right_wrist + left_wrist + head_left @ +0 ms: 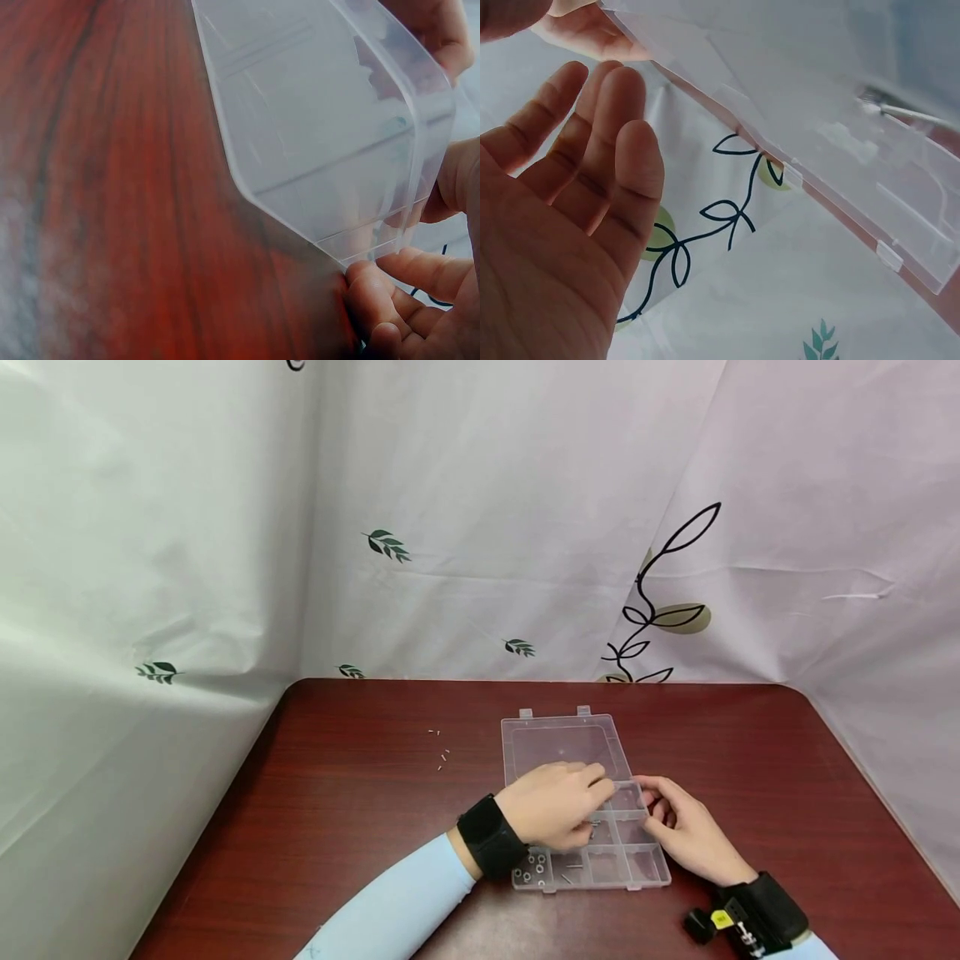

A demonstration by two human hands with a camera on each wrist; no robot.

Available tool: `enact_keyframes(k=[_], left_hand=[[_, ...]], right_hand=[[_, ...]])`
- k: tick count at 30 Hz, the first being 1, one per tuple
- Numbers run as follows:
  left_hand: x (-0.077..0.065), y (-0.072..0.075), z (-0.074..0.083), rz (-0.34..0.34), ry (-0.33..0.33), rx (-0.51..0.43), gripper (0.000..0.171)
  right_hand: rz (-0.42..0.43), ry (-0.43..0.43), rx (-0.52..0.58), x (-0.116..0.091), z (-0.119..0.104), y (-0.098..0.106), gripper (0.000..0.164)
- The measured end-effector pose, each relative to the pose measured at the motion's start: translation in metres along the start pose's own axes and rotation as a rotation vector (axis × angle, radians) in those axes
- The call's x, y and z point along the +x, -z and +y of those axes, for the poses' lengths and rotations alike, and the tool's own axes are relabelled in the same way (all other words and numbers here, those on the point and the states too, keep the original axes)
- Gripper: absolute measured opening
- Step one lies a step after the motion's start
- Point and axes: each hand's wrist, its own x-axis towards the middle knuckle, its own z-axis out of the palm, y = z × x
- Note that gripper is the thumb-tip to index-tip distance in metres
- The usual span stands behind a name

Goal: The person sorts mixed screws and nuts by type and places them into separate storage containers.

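Note:
A clear plastic compartment box lies on the table with its lid folded back, away from me. My left hand reaches over the box's middle compartments and hides part of them. In the left wrist view its fingers are loosely extended, and I see nothing held between them. At the box's right side, my right hand grips the edge with bent fingers, also visible in the right wrist view by the box corner. Small metal nuts sit in the front-left compartment, and thin metal pieces lie in the one beside it.
Several tiny metal pieces are scattered on the dark red-brown table, left of the lid. A white curtain with leaf prints hangs behind the table and along its sides.

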Motion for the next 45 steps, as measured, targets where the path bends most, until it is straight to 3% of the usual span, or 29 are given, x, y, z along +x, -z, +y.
enact_keyframes(k=[6,12,18,25,36,45], left_hand=[[-0.01,0.003,-0.007,-0.004,0.026,-0.024,0.044],[-0.024,0.007,-0.021,0.01,0.068,-0.033,0.037],[-0.048,0.011,-0.041,0.055,0.126,-0.047,0.032],[-0.082,0.013,-0.065,0.045,0.232,-0.079,0.034],[-0.123,-0.004,-0.099,-0.021,0.416,-0.071,0.02],[-0.141,-0.015,-0.115,-0.071,0.512,-0.102,0.015]], right_hand=[[0.004,-0.013,-0.013,0.0,0.0,0.001,0.047],[0.013,-0.008,-0.014,0.001,0.0,0.0,0.048],[0.02,0.005,-0.014,0.002,0.0,0.0,0.049],[0.018,0.001,-0.017,0.002,-0.001,0.0,0.048],[0.011,-0.009,-0.016,0.0,0.002,0.0,0.048],[0.012,-0.006,-0.015,0.001,0.003,-0.002,0.049]])
